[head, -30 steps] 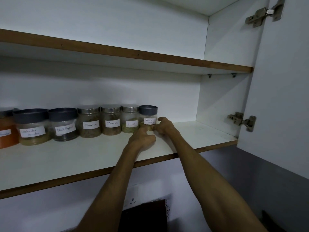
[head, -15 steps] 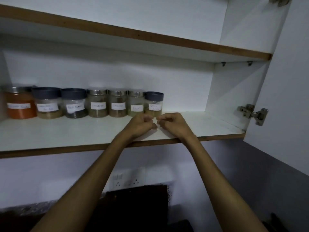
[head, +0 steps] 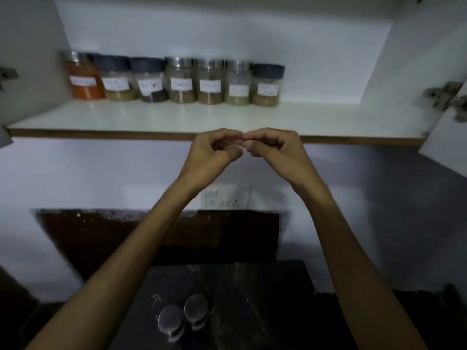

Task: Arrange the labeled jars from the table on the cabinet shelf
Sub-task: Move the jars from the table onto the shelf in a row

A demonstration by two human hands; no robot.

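Note:
Several labeled jars stand in a row at the back left of the white cabinet shelf (head: 328, 120), from an orange-filled jar (head: 84, 79) at the left to a dark-lidded jar (head: 268, 85) at the right. Two more jars (head: 183, 319) with metal lids stand on the dark table (head: 252, 299) below. My left hand (head: 214, 152) and my right hand (head: 274, 150) hover just in front of the shelf's front edge. Their fingers are curled and the fingertips of the two hands meet. Neither hand holds anything.
The cabinet door (head: 444, 140) stands open at the right with a metal hinge (head: 444, 97) on it. The shelf is bare to the right of the jar row. A wall socket (head: 225, 200) sits below the shelf, behind my arms.
Both hands let go of the rightmost jar and pulled back off the shelf toward me. The view tilted down, so the table and its two jars now show.

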